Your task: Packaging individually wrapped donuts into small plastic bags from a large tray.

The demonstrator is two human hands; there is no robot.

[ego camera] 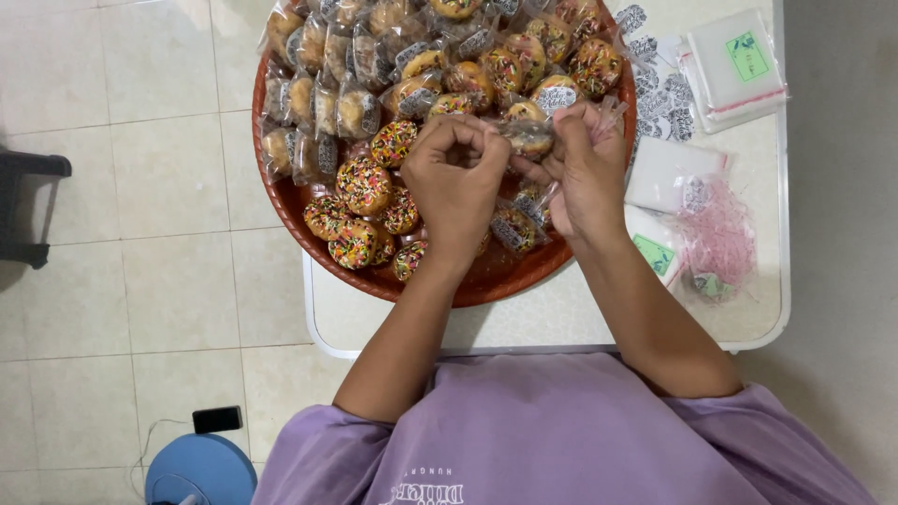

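Your left hand and right hand meet over the middle of the round orange tray, and both are pinched shut on 1 wrapped donut, held between your fingertips just above the tray. The left hand's fingers curl inward to grip the wrapper's left end; the right hand grips its right end. Bare sprinkled donuts lie in the near-left part of the tray, just left of your left hand. Donuts already in clear bags are piled across the far side. The tray rests on a small white worktop. To the right of the tray lie stacks of empty clear bags, sticker sheets and a tuft of pink shredded paper.
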